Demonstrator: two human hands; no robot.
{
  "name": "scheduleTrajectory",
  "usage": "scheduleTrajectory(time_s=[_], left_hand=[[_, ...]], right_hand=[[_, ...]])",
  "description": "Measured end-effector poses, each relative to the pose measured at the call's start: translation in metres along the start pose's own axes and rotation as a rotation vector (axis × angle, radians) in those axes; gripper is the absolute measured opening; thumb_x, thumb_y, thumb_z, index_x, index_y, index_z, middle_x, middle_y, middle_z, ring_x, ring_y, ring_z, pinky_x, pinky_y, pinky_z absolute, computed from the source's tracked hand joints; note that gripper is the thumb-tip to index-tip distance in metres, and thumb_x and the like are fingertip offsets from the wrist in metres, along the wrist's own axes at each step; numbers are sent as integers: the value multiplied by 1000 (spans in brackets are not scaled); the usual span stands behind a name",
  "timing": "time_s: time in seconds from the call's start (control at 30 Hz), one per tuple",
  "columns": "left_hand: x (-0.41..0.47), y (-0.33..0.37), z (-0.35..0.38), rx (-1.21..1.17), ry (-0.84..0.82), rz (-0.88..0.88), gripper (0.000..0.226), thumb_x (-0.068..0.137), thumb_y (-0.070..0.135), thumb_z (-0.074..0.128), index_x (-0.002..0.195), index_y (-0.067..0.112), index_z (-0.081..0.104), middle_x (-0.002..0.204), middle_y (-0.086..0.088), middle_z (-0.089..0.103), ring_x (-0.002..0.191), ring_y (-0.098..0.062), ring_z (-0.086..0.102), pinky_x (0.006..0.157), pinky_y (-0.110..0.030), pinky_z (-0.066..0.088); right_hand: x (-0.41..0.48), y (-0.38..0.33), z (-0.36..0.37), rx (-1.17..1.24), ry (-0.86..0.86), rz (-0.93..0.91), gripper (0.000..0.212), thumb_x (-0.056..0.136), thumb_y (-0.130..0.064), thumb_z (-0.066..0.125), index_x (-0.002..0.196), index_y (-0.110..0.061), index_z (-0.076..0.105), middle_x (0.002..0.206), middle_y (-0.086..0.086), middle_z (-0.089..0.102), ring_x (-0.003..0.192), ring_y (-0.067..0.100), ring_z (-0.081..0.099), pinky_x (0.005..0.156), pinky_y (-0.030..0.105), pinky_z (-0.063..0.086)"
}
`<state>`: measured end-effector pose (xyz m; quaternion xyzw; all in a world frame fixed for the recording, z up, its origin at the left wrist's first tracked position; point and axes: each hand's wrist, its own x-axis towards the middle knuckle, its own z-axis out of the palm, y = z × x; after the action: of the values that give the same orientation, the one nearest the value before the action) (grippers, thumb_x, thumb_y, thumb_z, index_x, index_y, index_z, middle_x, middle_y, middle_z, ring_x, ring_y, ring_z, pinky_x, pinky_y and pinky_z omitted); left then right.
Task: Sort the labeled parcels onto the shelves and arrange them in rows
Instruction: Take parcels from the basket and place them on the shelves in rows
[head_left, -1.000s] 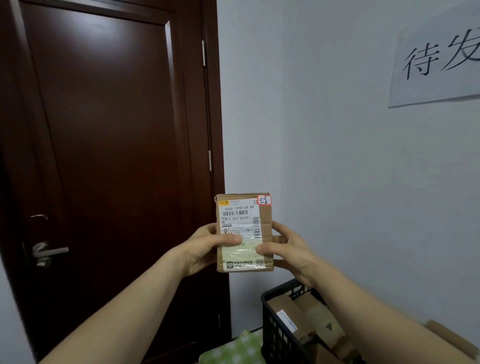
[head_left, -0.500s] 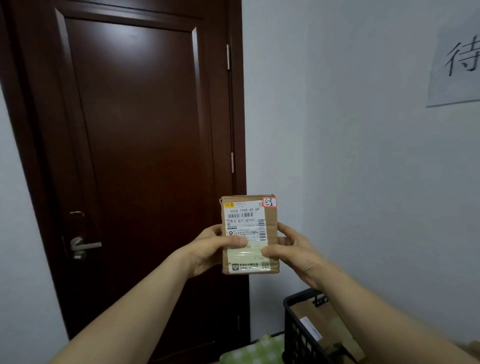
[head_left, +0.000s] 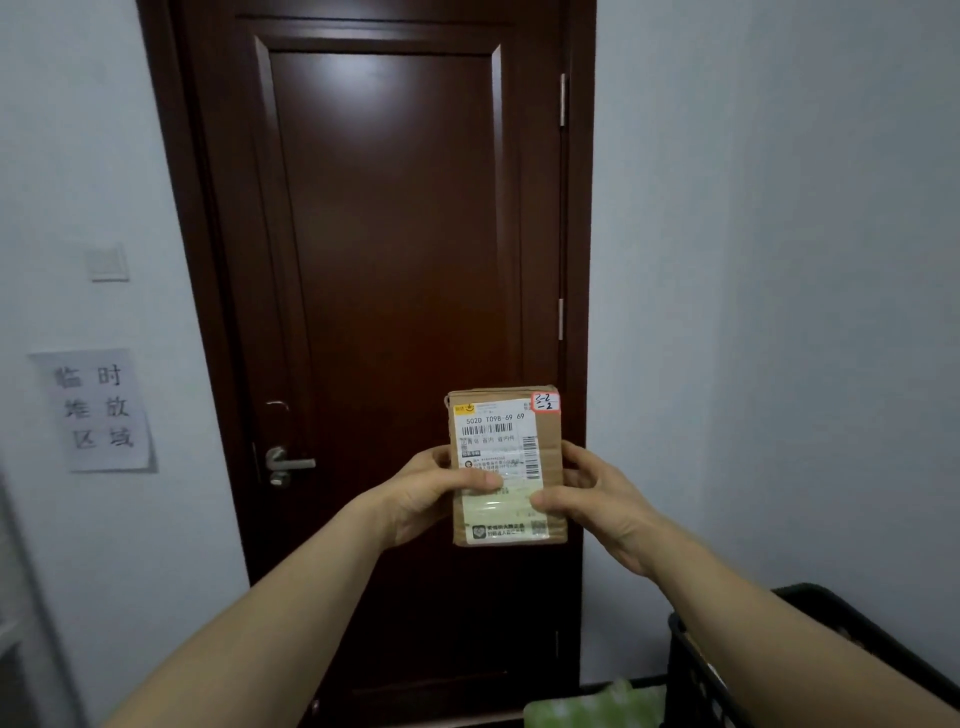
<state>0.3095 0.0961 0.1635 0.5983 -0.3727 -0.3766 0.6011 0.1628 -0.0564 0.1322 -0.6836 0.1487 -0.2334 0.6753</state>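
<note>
I hold a small brown cardboard parcel upright in front of me at chest height. A white shipping label covers most of its front, and a red-bordered sticker with handwriting sits at its top right corner. My left hand grips its left edge, thumb across the label. My right hand grips its right edge, thumb on the lower front. No shelf shows in this view.
A closed dark wooden door with a metal handle faces me. A paper sign hangs on the left wall under a light switch. A black crate stands at lower right, a green checked bag beside it.
My view has swung left: the door now fills the centre, the left wall sign has appeared, the right wall sign and crate contents have slid out. Both hands still hold the parcel.
</note>
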Motion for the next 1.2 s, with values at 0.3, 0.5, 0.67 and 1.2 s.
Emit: scheduleTrajectory(time_s=[0.3, 0.5, 0.67, 1.2], left_hand=[[-49, -9, -71, -7, 141, -14, 52, 67, 7, 78, 115, 6, 60, 109, -9, 72, 101, -25, 68, 80, -34, 55], [-89, -17, -111, -10, 270, -20, 57, 67, 8, 79, 120, 4, 57, 113, -12, 69, 106, -28, 66, 95, -43, 50], [-111, -20, -125, -27, 343, -20, 57, 70, 7, 78, 122, 2, 55, 113, -12, 70, 104, -26, 67, 86, -36, 55], [-234, -66, -138, -75, 736, -52, 64, 62, 22, 82, 120, 6, 59, 114, -10, 69, 108, -28, 65, 96, -40, 50]], right_hand=[[28, 10, 80, 7, -150, 20, 88, 65, 2, 79, 141, -15, 40, 115, 11, 67, 109, 24, 64, 103, 44, 45], [40, 21, 133, 16, -290, 32, 96, 51, -12, 84, 139, -20, 46, 114, 8, 68, 107, 23, 65, 100, 44, 48], [44, 25, 159, 24, -361, 30, 99, 44, -19, 86, 135, -23, 49, 114, 8, 68, 107, 23, 65, 98, 45, 50], [11, 54, 259, 16, -678, 106, 70, 67, -13, 82, 131, -21, 54, 107, 7, 72, 100, 24, 68, 96, 45, 50]])
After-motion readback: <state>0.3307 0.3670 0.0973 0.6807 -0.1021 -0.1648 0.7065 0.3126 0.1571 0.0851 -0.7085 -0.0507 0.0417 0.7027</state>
